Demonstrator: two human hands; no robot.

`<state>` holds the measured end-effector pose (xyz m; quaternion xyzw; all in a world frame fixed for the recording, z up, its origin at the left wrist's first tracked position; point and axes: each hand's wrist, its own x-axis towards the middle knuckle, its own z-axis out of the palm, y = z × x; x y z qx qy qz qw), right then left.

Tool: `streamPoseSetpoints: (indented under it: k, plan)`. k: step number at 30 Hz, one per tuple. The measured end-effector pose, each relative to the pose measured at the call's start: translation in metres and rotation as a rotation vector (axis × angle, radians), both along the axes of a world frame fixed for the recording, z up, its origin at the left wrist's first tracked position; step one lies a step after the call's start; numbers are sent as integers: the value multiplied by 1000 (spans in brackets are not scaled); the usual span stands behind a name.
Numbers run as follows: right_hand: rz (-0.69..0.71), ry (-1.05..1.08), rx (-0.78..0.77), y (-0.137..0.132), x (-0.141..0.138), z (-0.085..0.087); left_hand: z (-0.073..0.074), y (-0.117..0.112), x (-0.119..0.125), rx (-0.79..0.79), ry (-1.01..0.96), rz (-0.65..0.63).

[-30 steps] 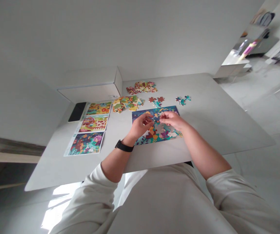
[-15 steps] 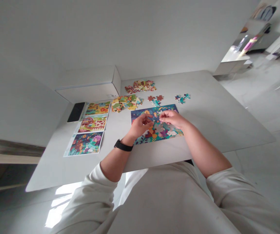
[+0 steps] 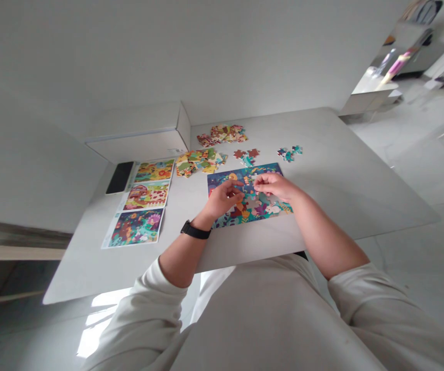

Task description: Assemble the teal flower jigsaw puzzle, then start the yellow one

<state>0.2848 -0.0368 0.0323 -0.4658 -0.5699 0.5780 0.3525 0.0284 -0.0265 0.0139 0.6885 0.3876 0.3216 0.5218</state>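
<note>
While close together, hands [image 3: 224,198] over jigsaw puzzle [image 3: 258,214]

The jigsaw puzzle [image 3: 250,208] lies mid-table on the table [image 3: 341,175]; three picture sheets [image 3: 141,203] run in a column left of it, with a phone [image 3: 119,178] just beyond them; one pile of loose pieces [image 3: 199,162] sits behind the puzzle's left end, another [image 3: 224,134] near the far edge; two small joined clusters [image 3: 248,157] lie behind its right half; a box [image 3: 139,147] stands past the far-left corner.

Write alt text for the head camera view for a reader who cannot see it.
A person's left hand and right hand work over a partly built jigsaw puzzle on a pale table. Loose puzzle pieces lie in piles beyond it, with three picture sheets and a black phone to the left.
</note>
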Motion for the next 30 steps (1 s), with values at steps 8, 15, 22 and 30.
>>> streamPoseSetpoints:
  k: [8,15,22,30]
  plan:
    - [-42,-24,10,2,6,-4,-5,4,-1,-14,-17,27]
    - [-66,-17,12,5,13,-6,-4,5,-5,55,18,66]
    - [-57,-130,41,6,42,3,2,3,-9,185,142,125]
    - [3,-256,-65,7,73,2,-2,3,-8,266,224,107]
